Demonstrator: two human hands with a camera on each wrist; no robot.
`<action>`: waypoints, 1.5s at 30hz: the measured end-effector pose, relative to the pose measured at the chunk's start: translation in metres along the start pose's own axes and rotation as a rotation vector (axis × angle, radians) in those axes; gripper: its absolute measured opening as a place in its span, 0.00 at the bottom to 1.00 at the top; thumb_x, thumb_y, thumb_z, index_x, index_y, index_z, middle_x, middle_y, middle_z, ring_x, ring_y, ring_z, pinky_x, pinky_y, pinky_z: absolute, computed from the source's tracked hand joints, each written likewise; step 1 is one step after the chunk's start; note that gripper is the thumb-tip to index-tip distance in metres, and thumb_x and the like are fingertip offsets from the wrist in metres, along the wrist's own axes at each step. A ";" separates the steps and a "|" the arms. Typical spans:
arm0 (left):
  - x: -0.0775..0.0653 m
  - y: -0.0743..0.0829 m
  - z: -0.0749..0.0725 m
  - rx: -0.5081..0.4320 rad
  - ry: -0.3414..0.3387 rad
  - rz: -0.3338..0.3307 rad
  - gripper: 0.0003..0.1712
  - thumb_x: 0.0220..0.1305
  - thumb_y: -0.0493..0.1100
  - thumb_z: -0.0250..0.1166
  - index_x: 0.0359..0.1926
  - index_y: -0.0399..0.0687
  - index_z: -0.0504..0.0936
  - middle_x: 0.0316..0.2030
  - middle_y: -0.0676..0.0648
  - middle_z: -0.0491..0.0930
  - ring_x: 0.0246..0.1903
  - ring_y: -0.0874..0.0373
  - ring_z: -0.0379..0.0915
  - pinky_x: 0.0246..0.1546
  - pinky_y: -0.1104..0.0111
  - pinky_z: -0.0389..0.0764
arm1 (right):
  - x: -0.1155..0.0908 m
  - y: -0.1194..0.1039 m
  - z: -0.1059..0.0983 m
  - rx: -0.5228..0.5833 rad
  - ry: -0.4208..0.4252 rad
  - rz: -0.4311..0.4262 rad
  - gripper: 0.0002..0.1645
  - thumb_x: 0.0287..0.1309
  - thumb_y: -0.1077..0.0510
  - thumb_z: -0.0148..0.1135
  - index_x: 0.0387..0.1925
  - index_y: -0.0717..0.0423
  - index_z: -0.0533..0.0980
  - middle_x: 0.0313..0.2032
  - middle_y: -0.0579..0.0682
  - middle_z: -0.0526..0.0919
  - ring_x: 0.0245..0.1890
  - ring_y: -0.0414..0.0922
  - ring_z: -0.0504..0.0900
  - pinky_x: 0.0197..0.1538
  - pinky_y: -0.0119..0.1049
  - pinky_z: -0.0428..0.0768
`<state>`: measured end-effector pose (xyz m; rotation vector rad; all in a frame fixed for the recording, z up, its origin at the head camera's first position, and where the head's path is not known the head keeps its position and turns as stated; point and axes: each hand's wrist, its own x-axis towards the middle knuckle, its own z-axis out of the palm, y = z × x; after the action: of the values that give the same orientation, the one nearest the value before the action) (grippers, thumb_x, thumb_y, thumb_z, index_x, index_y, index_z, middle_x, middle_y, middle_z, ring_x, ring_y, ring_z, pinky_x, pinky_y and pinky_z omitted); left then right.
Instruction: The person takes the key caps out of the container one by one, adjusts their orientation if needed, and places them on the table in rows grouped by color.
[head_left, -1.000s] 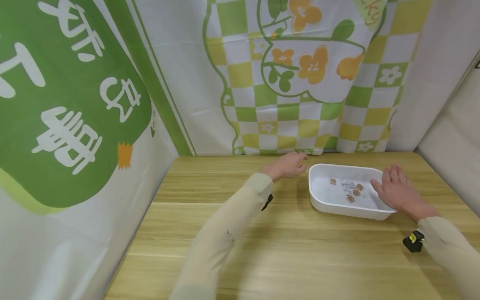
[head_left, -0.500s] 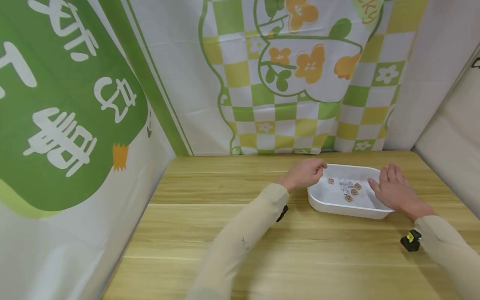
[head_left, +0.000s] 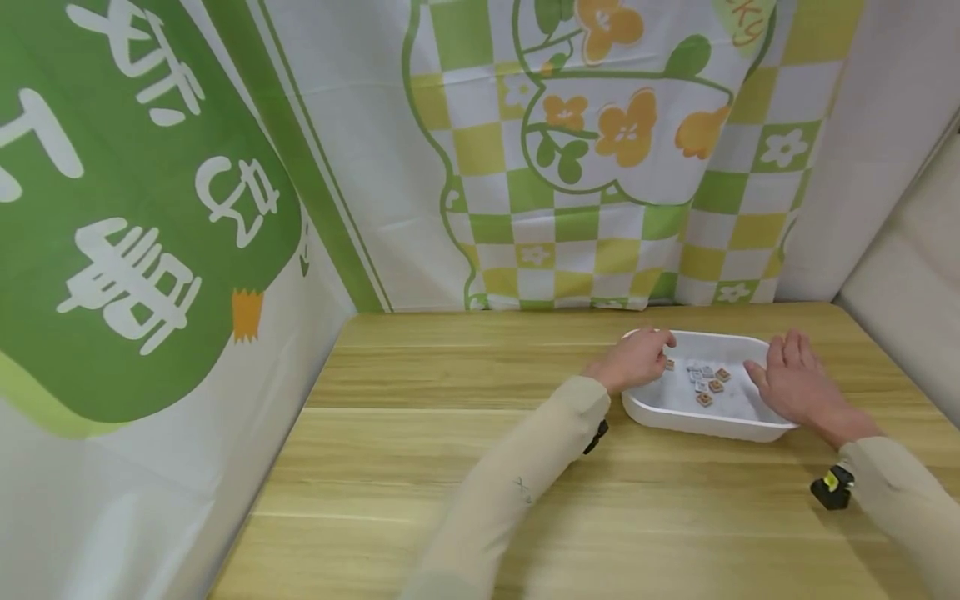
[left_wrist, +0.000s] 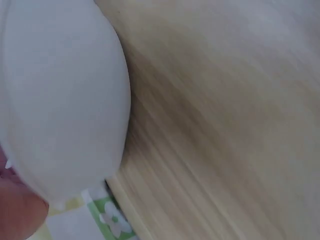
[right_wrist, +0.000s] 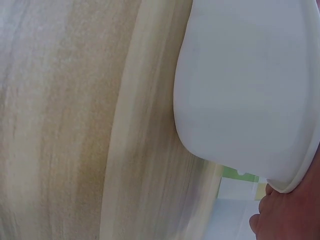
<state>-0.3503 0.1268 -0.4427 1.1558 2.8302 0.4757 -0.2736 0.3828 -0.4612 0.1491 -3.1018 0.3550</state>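
Observation:
A white oblong tray with rounded corners stands on the wooden table. Several small square pieces lie loose inside, some brown, some whitish-grey; their exact kind is too small to read. My left hand reaches over the tray's left end, fingers bent downward, with thumb and fingertips close by a lone brown piece that they partly cover. At the opposite end, my right hand rests over the rim with its fingers extended. Both wrist views show the tray's outer wall close up, a hand at its rim.
Behind the wooden table hangs a white cloth with a green and yellow checked pattern. A green printed cloth covers the left side, and a pale wall stands on the right.
My left hand has moved right, from beside the tray to over its left end, fingertips now inside the rim. The right hand stays at the right end.

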 end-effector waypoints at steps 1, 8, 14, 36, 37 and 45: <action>0.002 0.002 0.002 0.008 -0.007 -0.018 0.21 0.70 0.40 0.55 0.62 0.51 0.73 0.54 0.53 0.78 0.51 0.64 0.73 0.51 0.78 0.72 | 0.000 0.001 0.000 0.000 -0.002 0.003 0.49 0.76 0.40 0.26 0.66 0.88 0.38 0.67 0.87 0.31 0.69 0.79 0.32 0.69 0.70 0.40; 0.012 0.014 0.009 0.083 -0.028 -0.159 0.22 0.68 0.46 0.61 0.62 0.57 0.74 0.57 0.57 0.78 0.56 0.64 0.72 0.56 0.75 0.72 | 0.000 0.003 0.002 0.000 -0.019 0.003 0.50 0.76 0.40 0.25 0.66 0.88 0.37 0.66 0.87 0.29 0.69 0.79 0.31 0.69 0.70 0.39; 0.019 0.017 0.014 0.185 -0.021 -0.156 0.19 0.66 0.46 0.61 0.58 0.60 0.78 0.53 0.59 0.81 0.51 0.65 0.75 0.52 0.75 0.74 | 0.001 0.004 0.004 0.001 0.012 -0.004 0.49 0.76 0.40 0.25 0.66 0.88 0.39 0.66 0.88 0.32 0.68 0.80 0.34 0.69 0.70 0.40; 0.029 0.020 0.037 0.140 -0.012 -0.257 0.02 0.62 0.42 0.61 0.33 0.56 0.78 0.34 0.55 0.78 0.30 0.63 0.73 0.27 0.72 0.73 | -0.002 0.002 0.003 -0.012 0.043 -0.037 0.47 0.77 0.44 0.28 0.65 0.90 0.40 0.65 0.89 0.32 0.68 0.80 0.35 0.71 0.67 0.37; 0.029 0.020 0.038 0.146 -0.008 -0.258 0.02 0.62 0.42 0.61 0.33 0.56 0.78 0.34 0.55 0.79 0.30 0.63 0.73 0.27 0.72 0.73 | -0.002 0.002 0.002 -0.009 0.044 -0.036 0.47 0.77 0.44 0.28 0.65 0.89 0.40 0.65 0.89 0.32 0.68 0.80 0.35 0.71 0.67 0.37; 0.032 0.019 0.041 0.177 -0.023 -0.272 0.03 0.63 0.42 0.61 0.31 0.54 0.79 0.33 0.55 0.79 0.29 0.63 0.73 0.25 0.72 0.73 | 0.000 0.001 0.003 0.001 0.038 -0.031 0.48 0.76 0.42 0.26 0.65 0.90 0.39 0.64 0.89 0.31 0.68 0.80 0.34 0.71 0.67 0.37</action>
<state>-0.3537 0.1728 -0.4740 0.7704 2.9935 0.1972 -0.2734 0.3833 -0.4647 0.1884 -3.0585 0.3542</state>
